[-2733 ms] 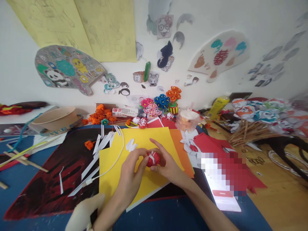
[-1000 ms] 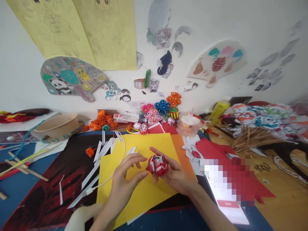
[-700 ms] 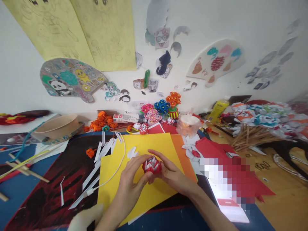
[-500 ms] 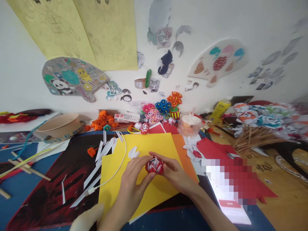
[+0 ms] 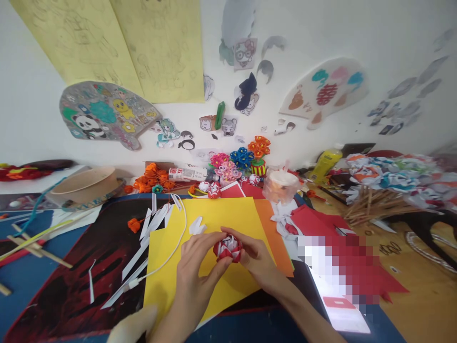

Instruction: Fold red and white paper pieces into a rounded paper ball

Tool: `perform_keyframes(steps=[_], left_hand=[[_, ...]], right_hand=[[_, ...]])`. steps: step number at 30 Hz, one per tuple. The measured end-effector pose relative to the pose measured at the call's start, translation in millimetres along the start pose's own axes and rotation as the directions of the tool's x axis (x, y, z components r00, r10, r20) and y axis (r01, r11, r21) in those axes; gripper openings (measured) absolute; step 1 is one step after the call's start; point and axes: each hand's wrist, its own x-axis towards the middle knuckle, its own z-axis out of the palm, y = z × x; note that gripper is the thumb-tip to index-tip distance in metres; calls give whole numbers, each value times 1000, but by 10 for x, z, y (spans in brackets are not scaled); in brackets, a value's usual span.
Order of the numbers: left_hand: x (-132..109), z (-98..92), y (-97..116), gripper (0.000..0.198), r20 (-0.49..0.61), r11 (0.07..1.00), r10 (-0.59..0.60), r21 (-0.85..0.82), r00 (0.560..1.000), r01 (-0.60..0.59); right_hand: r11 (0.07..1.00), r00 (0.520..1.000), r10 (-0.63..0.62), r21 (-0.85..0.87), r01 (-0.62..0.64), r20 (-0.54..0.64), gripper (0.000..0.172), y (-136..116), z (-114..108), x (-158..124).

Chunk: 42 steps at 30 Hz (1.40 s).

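A small red and white folded paper ball (image 5: 227, 247) sits between both my hands, just above a yellow paper sheet (image 5: 167, 257). My left hand (image 5: 198, 267) curls its thumb and fingers round the ball's left side. From the right, my right hand (image 5: 253, 255) cups it, with fingers bent over the top. A small white folded paper piece (image 5: 196, 226) lies on the yellow sheet just beyond my left fingers.
An orange sheet (image 5: 274, 238) and red papers (image 5: 314, 219) lie to the right, beside a phone (image 5: 339, 305). White paper strips (image 5: 150, 224) and a white cable (image 5: 171, 247) lie left. A clear cup (image 5: 280, 186), paper flowers (image 5: 243, 159), a wooden bowl (image 5: 84, 183) and sticks (image 5: 371, 200) stand further back.
A second ago my left hand was off the ball with its fingers apart; it has since closed on it. Both hands have kept turning the ball in place.
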Motion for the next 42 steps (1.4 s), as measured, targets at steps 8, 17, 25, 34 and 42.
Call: perform_keyframes(steps=[8, 17, 25, 34, 42], left_hand=[[32, -83, -72, 52, 78, 967, -23, -250, 997, 42], [51, -139, -61, 40, 144, 988, -48, -137, 988, 68], [28, -50, 79, 31, -1, 982, 52, 179, 999, -51], [-5, -43, 96, 32, -15, 966, 68, 251, 998, -62], [-20, -62, 37, 44, -2, 982, 74, 176, 997, -72]], right_hand=[[993, 999, -27, 112, 29, -23, 62, 0, 81, 8], [964, 997, -2, 265, 22, -75, 48, -32, -22, 23], [683, 969, 244, 702, -204, 45, 44, 66, 198, 48], [778, 983, 159, 602, -180, 89, 66, -19, 126, 39], [882, 990, 73, 454, -122, 123, 66, 21, 78, 21]])
